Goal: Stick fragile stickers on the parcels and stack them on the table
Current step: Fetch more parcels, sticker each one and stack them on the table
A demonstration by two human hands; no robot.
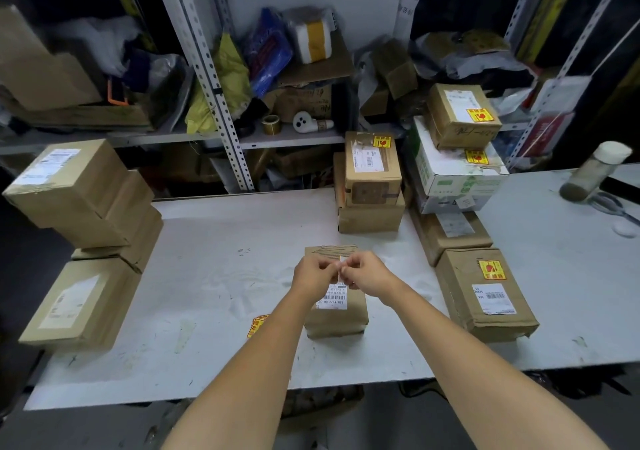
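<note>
A small brown parcel (337, 318) with a white shipping label lies on the white table (221, 269) in front of me. Above it, my left hand (313, 276) and my right hand (365, 271) meet, and both pinch a small white slip (343, 264) between the fingertips; its printed side is hidden. A few yellow and red fragile stickers (256, 325) lie on the table just left of the parcel, partly hidden by my left forearm. To the right stand parcels that bear fragile stickers: a brown one (485, 297), a two-box pile (370, 179) and a taller pile (457, 158).
Plain brown parcels are piled at the table's left end (83, 227). A metal shelf (221, 68) crammed with bags, boxes and tape rolls runs behind the table. A bottle (595, 172) and scissors (613, 207) lie at the far right.
</note>
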